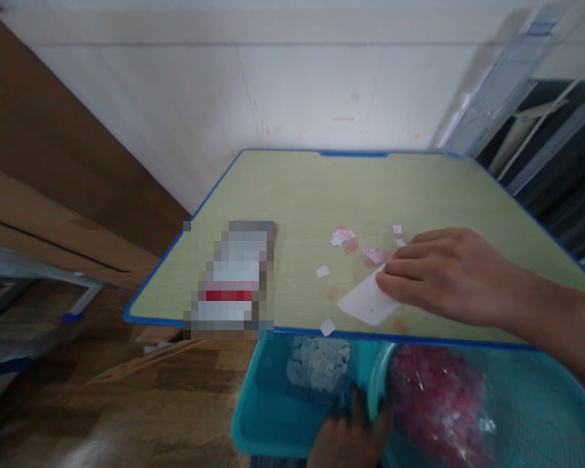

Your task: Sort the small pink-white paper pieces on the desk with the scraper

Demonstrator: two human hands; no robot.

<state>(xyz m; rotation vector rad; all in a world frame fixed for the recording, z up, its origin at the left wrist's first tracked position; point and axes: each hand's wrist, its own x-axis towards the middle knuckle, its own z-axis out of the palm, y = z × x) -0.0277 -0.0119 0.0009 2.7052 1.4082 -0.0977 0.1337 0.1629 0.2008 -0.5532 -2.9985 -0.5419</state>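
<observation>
My right hand (433,276) is closed on a flat white paper-like piece (370,300) with rounded corners, low over the green tabletop (297,195). Small white paper squares (322,271) lie around it. Just beyond are a little pile of pinkish-white pieces (342,237) and another pinkish clump (376,255). Below the table edge, my left hand (351,432) reaches over a teal basket (241,409), its fingers apart in shadow. Many white squares (318,364) fill the far part of that basket, close to my left fingertips.
A round teal basket (541,403) at the lower right holds a clear bag of pink-red material (439,403). A pixelated oblong object (234,273) lies on the table's left side. A white wall (297,91) stands behind; metal legs (82,286) are at left.
</observation>
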